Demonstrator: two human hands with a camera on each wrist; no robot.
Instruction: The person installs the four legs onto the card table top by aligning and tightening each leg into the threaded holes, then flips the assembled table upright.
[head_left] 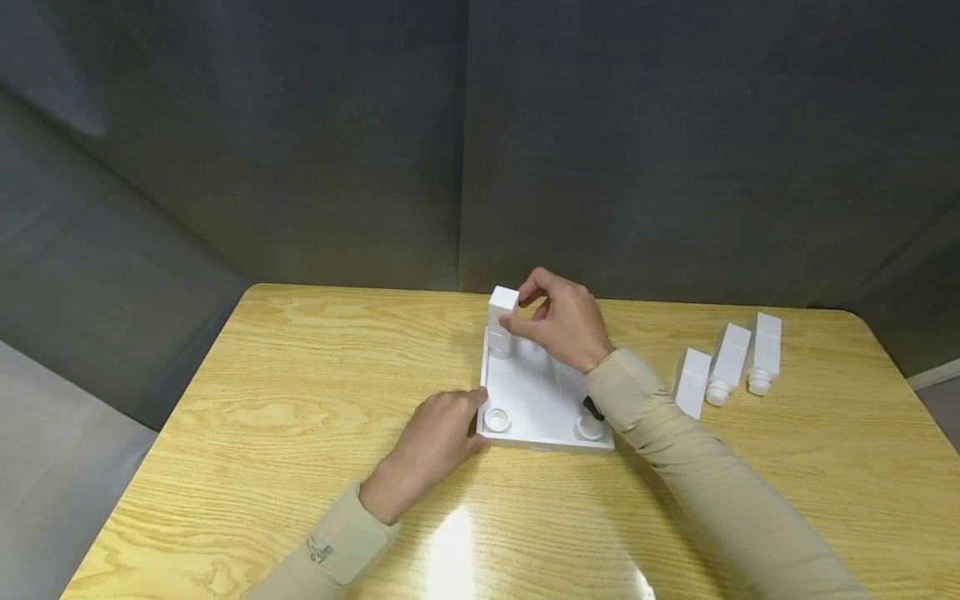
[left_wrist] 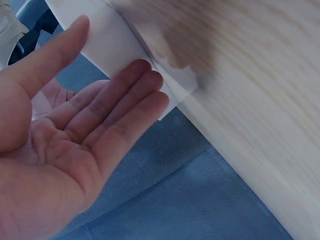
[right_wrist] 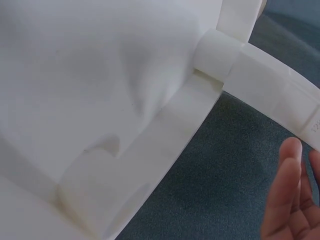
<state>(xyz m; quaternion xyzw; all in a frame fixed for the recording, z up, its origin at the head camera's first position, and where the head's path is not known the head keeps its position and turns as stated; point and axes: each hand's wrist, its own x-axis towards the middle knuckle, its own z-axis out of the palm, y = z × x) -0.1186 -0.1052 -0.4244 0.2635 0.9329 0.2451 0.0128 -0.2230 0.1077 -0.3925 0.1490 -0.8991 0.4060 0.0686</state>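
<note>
On the counter (head_left: 300,375) lies the white board (head_left: 536,400). Your left hand (head_left: 438,429) touches its near left corner, fingers straight, thumb apart. Your right hand (head_left: 566,325) pinches, between fingers and thumb, the upright white leg (head_left: 498,309) at the far left corner. Better steady the board and turn the leg without tilt in its socket (right_wrist: 215,52).

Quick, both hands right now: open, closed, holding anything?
Left hand: open, touching the edge of the white tray.
Right hand: closed, pinching the white post at the tray's far-left corner.
</note>
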